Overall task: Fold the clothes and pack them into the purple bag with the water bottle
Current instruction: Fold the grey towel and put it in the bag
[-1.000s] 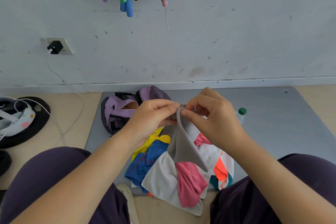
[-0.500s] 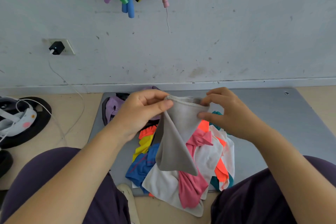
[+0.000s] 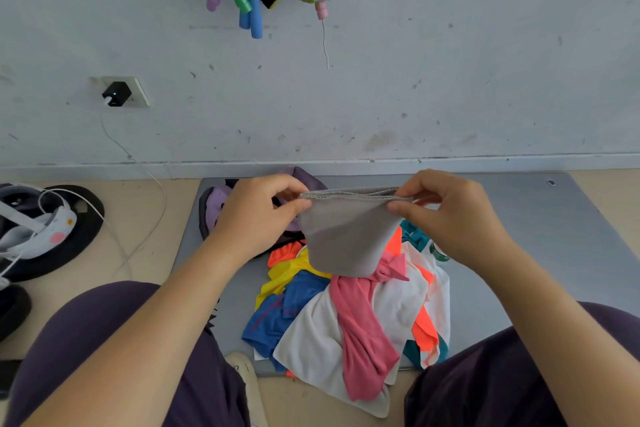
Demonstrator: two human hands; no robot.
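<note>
Scuffed grey wall, beige floor, grey mat [image 3: 519, 253] as landmark.

- Left hand [image 3: 256, 215] and right hand [image 3: 453, 218]: raised above the mat's middle, fingers of each pinched shut on one end of the hemmed edge of a grey garment [image 3: 346, 239], drawn taut between them.
- Clothes pile [image 3: 349, 315]: mat's near edge, unfolded; white, pink, blue, yellow, orange, teal.
- Purple bag [image 3: 216, 204]: mat's far left corner, largely behind the left hand.
- Water bottle [image 3: 439, 252]: beside the pile on the right, only a green part showing.
- Step, as judged: squaring the first garment, early in the task. Next: even hold on both corners, lay flat or halve.
- Writing: none legible.
</note>
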